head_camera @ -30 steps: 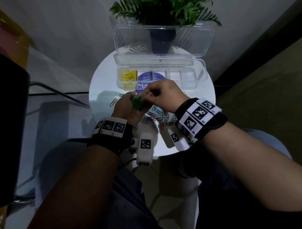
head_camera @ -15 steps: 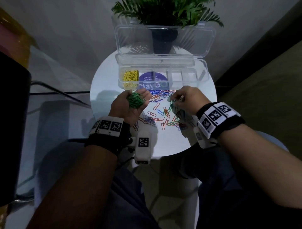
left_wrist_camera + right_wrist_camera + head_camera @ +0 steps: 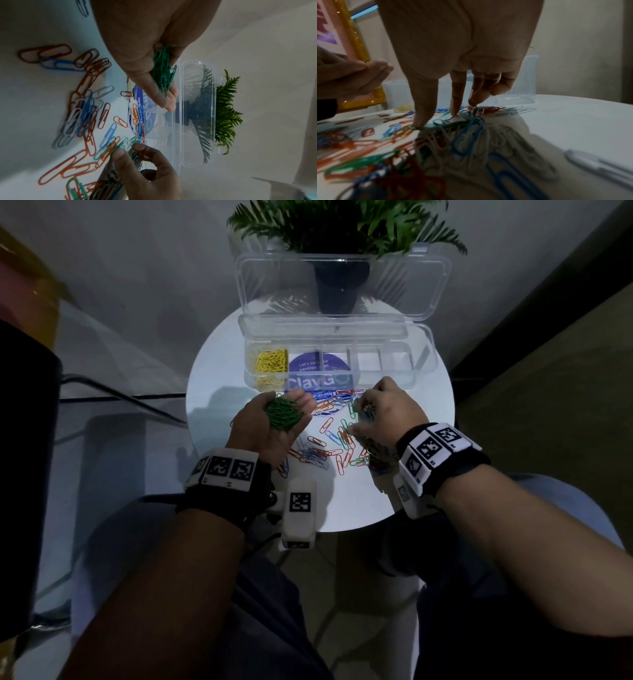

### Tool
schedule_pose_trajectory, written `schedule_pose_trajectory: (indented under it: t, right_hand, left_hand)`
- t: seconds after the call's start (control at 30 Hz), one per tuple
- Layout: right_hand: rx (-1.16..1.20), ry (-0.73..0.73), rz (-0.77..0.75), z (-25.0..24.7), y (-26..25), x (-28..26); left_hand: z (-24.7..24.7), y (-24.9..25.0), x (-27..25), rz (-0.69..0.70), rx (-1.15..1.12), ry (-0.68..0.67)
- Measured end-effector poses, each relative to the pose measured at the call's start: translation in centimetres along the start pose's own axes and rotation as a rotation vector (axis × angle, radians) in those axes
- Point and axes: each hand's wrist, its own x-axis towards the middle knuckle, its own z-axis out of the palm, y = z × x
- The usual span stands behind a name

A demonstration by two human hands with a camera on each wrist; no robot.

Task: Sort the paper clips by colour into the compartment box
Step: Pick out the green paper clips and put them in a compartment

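My left hand (image 3: 274,419) lies palm up over the white round table (image 3: 359,505), its fingers curled round a bundle of green paper clips (image 3: 284,414) (image 3: 163,67). To its right is a loose pile of mixed clips (image 3: 335,436) in red, blue, white and green. My right hand (image 3: 363,412) (image 3: 436,119) reaches down into that pile. Its thumb and index tips pinch a green clip (image 3: 120,146) that lies on the table. Behind the pile stands the clear compartment box (image 3: 423,364) with its lid (image 3: 342,285) open. Its leftmost compartment holds yellow clips (image 3: 272,361).
A potted fern (image 3: 339,244) stands behind the open lid. A round blue sticker (image 3: 318,371) shows through the box's floor. Several white clips (image 3: 599,166) lie at the table's right side. A glass surface (image 3: 113,364) lies to the left of the table.
My right hand has left the left hand and moved right and down onto the mixed pile. The left hand has stayed in place with the green bundle and turned its palm more upward.
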Motion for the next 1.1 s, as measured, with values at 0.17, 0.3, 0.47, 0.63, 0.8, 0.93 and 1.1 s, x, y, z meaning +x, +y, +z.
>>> schedule_pose_trajectory:
  t: [0.17,0.3,0.47,0.63,0.8,0.93,1.1]
  right_hand:
    - [-0.018,-0.028,-0.022,0.7,-0.7,-0.2]
    - [0.043,0.033,0.004,0.9,-1.4,-0.3]
    - [-0.008,-0.004,-0.023,1.2,-1.6,0.1]
    - [-0.08,-0.003,-0.08,1.5,-1.8,-0.1]
    - [-0.079,-0.01,-0.144,1.6,-1.7,0.0]
    - [-0.109,0.005,-0.188,1.9,-1.8,0.0]
    - [0.201,0.114,-0.084,1.0,-1.4,0.3]
  left_hand:
    - [0.0,0.1,0.0,-0.003,-0.001,-0.001]
    - [0.0,0.2,-0.1,-0.006,-0.007,0.004]
    - [0.0,0.2,-0.2,0.001,0.0,0.014]
    - [-0.1,0.3,-0.2,-0.002,0.008,0.017]
    - [-0.3,0.3,-0.1,-0.006,0.013,0.018]
    - [-0.3,0.3,0.0,-0.003,0.021,0.023]
    - [-0.4,0.3,0.1,-0.001,0.009,0.021]
